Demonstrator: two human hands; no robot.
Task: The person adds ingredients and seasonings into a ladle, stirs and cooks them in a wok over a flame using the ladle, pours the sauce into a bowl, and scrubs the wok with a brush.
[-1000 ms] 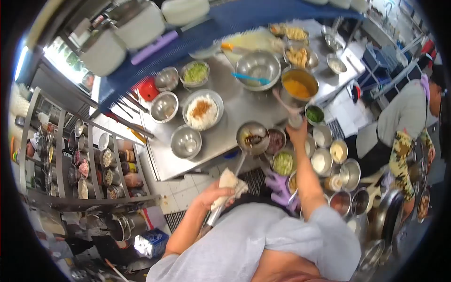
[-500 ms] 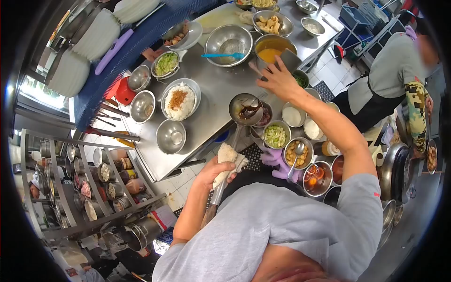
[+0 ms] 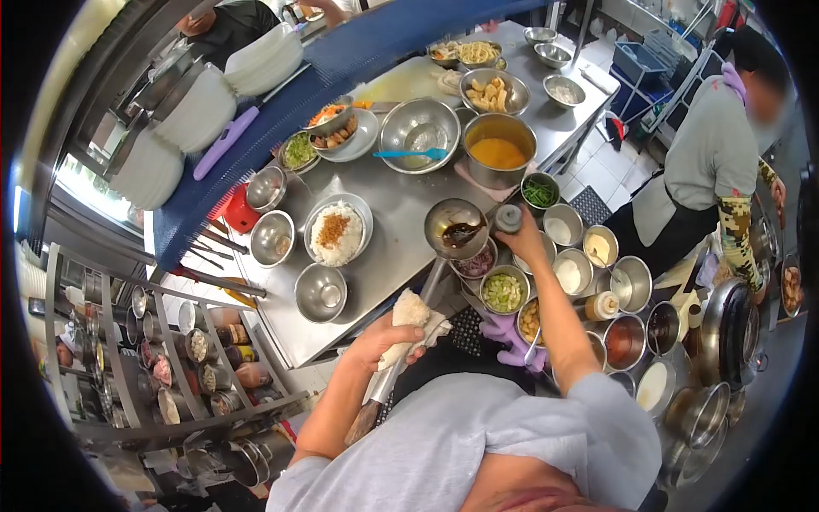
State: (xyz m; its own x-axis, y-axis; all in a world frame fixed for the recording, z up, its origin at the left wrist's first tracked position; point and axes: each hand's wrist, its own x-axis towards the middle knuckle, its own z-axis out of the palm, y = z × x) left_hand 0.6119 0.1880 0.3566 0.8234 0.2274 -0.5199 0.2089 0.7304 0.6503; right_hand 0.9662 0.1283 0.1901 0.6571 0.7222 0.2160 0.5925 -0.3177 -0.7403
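Observation:
My left hand (image 3: 388, 340) grips a folded beige cloth (image 3: 411, 309) wrapped round the long handle of a steel ladle (image 3: 440, 229), whose bowl holds dark sauce. A brush-like end (image 3: 363, 421) shows below that hand. My right hand (image 3: 522, 237) is closed round a small container with a grey top (image 3: 508, 218), just right of the ladle's bowl. Beneath that arm are bowls of chopped green vegetable (image 3: 504, 292) and chopped purple onion (image 3: 474, 261). A pot of orange liquid (image 3: 497, 154) stands beyond my right hand.
On the steel table (image 3: 392, 247) are a bowl of white rice with brown topping (image 3: 335, 235), a steel bowl with a blue spatula (image 3: 418, 136) and an empty bowl (image 3: 321, 293). A co-worker (image 3: 712, 145) stands at the right. Plates (image 3: 200, 107) are stacked at the left.
My right hand has moved down from beside the orange pot to near the ladle's bowl, now round the grey-topped container. A bowl with orange and white food has appeared at the table's back.

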